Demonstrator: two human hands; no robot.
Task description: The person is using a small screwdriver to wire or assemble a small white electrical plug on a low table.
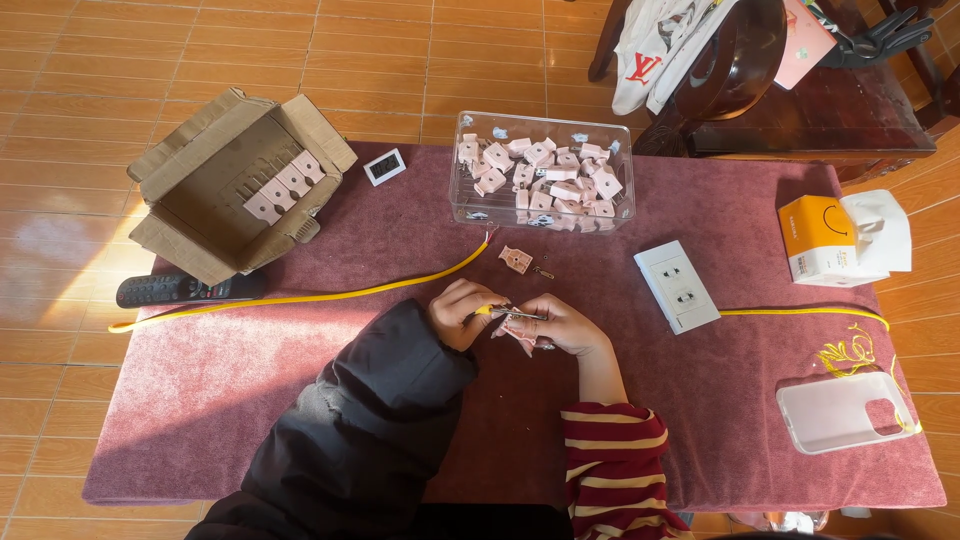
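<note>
My left hand [462, 312] and my right hand [560, 325] meet at the middle of the maroon table cover [700, 400]. The left hand pinches the end of a yellow wire [330, 295] that trails away to the left. The right hand grips a small pink plastic part [520, 335] together with a thin metal tool whose tip points at the wire end. Another pink part [516, 259] lies loose just beyond my hands, with a tiny metal piece [543, 271] beside it.
A clear bin [545, 172] of several pink parts stands at the back. An open cardboard box [235, 185], a remote [185, 289] and a small white display [384, 167] lie left. A white socket plate [677, 286], tissue box [820, 240], phone case [840, 412] and more yellow wire [845, 350] lie right.
</note>
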